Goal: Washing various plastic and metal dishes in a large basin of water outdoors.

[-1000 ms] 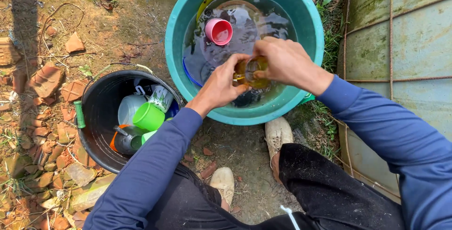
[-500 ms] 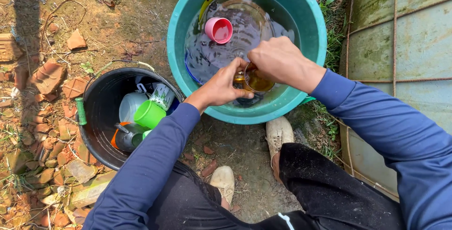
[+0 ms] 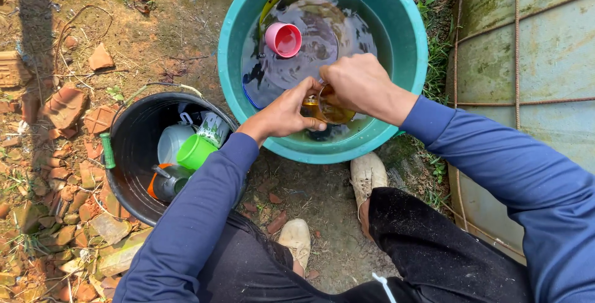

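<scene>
Both hands meet, arms outstretched; left hand (image 3: 286, 112) cupped, right hand (image 3: 359, 83) curled, fingers bent.

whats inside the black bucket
The black bucket holds a green cup, a white patterned mug, a pale bowl and a grey kettle-like pot. The left sleeve covers its right edge; anything under the pile is hidden.

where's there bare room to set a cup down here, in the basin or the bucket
Open water lies in the teal basin right of the pink cup. Its near edge is crowded by both hands on the amber glass. The black bucket is packed right, bare left.
</scene>
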